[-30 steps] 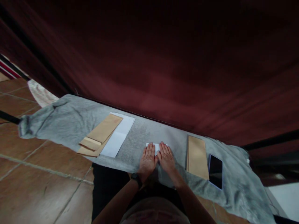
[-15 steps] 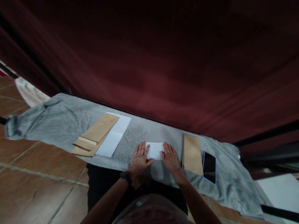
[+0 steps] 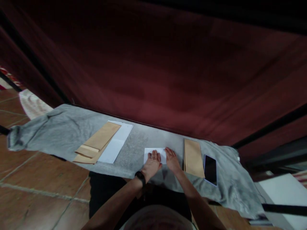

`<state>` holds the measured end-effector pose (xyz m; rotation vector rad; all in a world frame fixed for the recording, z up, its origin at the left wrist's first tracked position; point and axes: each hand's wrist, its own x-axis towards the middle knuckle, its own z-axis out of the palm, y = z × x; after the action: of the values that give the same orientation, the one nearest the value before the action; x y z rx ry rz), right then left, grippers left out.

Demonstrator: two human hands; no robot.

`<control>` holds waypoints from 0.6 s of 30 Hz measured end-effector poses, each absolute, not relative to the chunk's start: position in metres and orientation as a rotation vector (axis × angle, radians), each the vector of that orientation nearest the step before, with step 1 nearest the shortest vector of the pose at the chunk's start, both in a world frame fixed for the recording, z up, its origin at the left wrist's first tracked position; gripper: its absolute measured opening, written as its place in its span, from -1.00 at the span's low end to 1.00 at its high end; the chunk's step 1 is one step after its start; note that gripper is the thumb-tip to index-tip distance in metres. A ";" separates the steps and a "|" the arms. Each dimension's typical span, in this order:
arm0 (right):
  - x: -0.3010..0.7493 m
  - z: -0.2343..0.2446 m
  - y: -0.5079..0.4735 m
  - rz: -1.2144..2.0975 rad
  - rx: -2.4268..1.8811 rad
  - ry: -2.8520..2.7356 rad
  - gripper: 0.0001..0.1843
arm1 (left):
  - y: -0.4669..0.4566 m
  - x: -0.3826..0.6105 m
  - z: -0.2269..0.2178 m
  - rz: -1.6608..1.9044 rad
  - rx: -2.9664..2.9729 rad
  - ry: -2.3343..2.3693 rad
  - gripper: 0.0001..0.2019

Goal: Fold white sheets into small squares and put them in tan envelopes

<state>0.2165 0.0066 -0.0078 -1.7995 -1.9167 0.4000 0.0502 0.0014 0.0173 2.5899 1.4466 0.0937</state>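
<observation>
A folded white paper [image 3: 153, 151] lies on a grey cloth [image 3: 64, 134] that covers the table. My left hand [image 3: 152, 164] rests flat on the paper's near part, fingers stretched out and together. My right hand [image 3: 171, 160] lies flat at the paper's right edge, fingers extended. A dark watch [image 3: 140, 177] is on my left wrist. Neither hand holds anything.
To the left lie brown envelopes [image 3: 98, 140] on white sheets [image 3: 118, 143]. Right of my hands sits a stack of brown envelopes [image 3: 192, 153], then a dark phone [image 3: 210, 165]. A dark red curtain [image 3: 168, 70] hangs behind the table. Brown floor tiles [image 3: 35, 188] show at left.
My hands spread apart across the white paper half a second ago and have now come back together, the left hand sliding right onto the paper. The view shifted slightly.
</observation>
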 end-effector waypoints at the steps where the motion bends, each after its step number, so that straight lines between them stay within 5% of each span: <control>1: 0.217 -0.008 0.004 0.417 -1.794 -1.890 -0.38 | 0.000 0.058 0.018 0.123 2.564 1.440 -0.51; 10: 0.224 -0.009 -0.024 0.657 -1.736 -1.388 -0.46 | 0.018 0.053 0.050 0.611 2.218 1.490 -0.79; 18: 0.186 0.026 -0.035 1.390 -1.196 -0.771 -0.29 | 0.014 0.049 0.058 1.292 1.067 1.273 -0.69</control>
<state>0.1859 -0.0354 0.0255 -1.1963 -0.7711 1.3899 0.0485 0.0140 0.0585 1.0673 1.2729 1.2918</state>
